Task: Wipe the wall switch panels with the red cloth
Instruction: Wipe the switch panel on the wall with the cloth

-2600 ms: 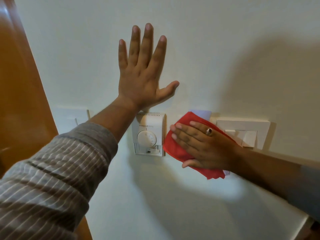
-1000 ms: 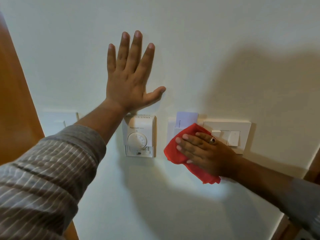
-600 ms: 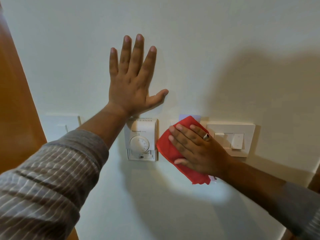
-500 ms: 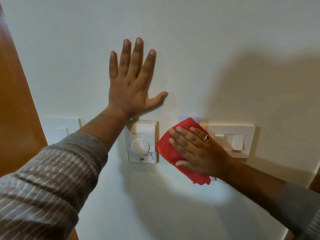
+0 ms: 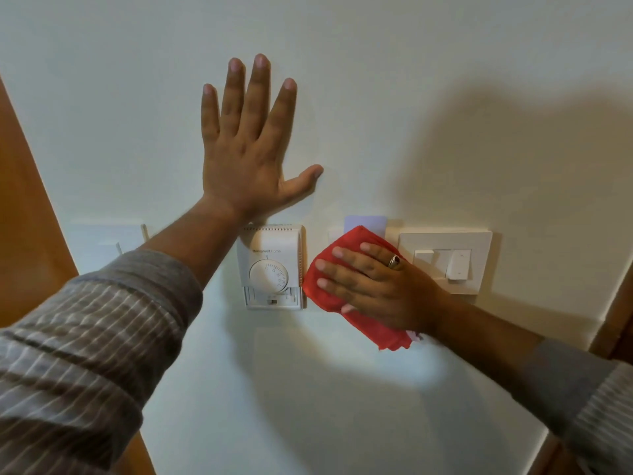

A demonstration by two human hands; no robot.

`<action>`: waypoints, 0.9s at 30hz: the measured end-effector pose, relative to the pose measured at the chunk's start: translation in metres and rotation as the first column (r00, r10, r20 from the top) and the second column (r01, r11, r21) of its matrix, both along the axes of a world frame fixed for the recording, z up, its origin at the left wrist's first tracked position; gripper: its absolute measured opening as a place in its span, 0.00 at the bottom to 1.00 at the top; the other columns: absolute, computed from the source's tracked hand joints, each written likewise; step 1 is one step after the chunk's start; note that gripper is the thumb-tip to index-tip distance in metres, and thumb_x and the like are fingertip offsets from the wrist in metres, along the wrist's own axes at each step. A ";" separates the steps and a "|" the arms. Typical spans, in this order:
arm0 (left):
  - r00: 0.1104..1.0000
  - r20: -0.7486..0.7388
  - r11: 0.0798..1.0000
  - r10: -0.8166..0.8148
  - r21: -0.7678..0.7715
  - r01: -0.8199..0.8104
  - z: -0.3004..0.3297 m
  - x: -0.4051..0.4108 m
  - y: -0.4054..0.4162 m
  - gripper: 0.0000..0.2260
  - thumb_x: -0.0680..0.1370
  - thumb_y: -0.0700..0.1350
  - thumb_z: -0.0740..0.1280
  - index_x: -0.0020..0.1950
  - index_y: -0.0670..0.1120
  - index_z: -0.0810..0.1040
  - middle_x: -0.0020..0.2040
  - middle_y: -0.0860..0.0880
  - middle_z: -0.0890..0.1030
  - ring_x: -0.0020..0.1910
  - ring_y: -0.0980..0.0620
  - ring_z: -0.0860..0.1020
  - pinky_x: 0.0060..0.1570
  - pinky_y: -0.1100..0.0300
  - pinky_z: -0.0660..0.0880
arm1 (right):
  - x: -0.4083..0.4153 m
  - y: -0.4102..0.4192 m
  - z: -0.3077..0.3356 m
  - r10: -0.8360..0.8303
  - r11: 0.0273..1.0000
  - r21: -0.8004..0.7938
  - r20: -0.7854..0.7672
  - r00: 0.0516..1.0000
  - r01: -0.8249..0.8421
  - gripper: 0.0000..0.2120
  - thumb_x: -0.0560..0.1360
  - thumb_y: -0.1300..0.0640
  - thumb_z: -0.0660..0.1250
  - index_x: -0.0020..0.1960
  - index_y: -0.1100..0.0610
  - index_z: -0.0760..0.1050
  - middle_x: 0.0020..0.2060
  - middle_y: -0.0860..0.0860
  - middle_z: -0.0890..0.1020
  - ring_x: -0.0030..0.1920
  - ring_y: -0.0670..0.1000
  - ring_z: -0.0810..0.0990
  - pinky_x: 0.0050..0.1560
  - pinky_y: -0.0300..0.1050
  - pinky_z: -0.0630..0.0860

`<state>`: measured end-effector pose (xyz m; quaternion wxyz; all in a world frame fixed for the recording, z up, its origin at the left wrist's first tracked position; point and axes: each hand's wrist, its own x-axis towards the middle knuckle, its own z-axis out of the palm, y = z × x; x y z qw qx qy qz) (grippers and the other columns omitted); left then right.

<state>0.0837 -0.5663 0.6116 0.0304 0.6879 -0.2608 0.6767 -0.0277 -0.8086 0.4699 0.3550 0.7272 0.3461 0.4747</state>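
The left hand lies flat and open on the pale painted wall, fingers spread, just above the white dial thermostat. The right hand – fingers extended, ring on one – presses the crumpled red cloth flat against the wall between the thermostat and the white rectangular switch panel, right of it – a pale card shows above the cloth

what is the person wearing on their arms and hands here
Both arms wear a grey long-sleeved shirt with thin pale stripes: the left sleeve is pushed up the forearm, as is the right sleeve. The right hand has a ring with a dark stone. The left hand is bare.
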 end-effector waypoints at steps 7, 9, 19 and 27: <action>1.000 0.001 1.000 -0.002 0.002 0.002 0.000 0.003 -0.001 0.44 0.75 0.74 0.56 0.81 0.46 0.60 0.80 0.33 0.62 0.78 0.28 0.60 0.75 0.30 0.53 | -0.005 0.015 -0.028 -0.083 0.928 0.372 0.123 0.989 0.031 0.30 0.83 0.44 0.60 0.78 0.60 0.61 0.77 0.59 0.62 0.78 0.61 0.58 0.79 0.58 0.51; 1.000 0.002 1.000 -0.009 0.005 0.009 0.000 0.002 -0.001 0.44 0.75 0.74 0.56 0.81 0.45 0.60 0.80 0.33 0.63 0.78 0.28 0.60 0.75 0.29 0.54 | -0.008 0.000 -0.023 0.015 0.982 0.190 0.012 1.000 -0.017 0.27 0.84 0.48 0.60 0.78 0.59 0.62 0.77 0.57 0.62 0.79 0.60 0.59 0.80 0.56 0.51; 0.999 -0.036 1.000 -0.005 -0.003 0.005 -0.002 0.000 0.000 0.44 0.75 0.74 0.55 0.82 0.46 0.59 0.80 0.34 0.62 0.78 0.28 0.60 0.75 0.30 0.54 | -0.022 -0.026 -0.028 0.001 0.988 0.156 0.024 1.000 -0.005 0.28 0.82 0.48 0.64 0.76 0.61 0.63 0.75 0.59 0.63 0.77 0.58 0.62 0.80 0.55 0.50; 0.968 -0.240 0.993 0.066 0.112 -0.040 0.003 -0.030 0.009 0.46 0.76 0.75 0.53 0.83 0.43 0.54 0.81 0.32 0.56 0.80 0.27 0.55 0.76 0.29 0.49 | -0.033 0.006 -0.006 0.006 0.945 0.321 0.177 0.984 -0.064 0.16 0.79 0.60 0.67 0.66 0.61 0.78 0.57 0.57 0.84 0.61 0.60 0.78 0.60 0.58 0.74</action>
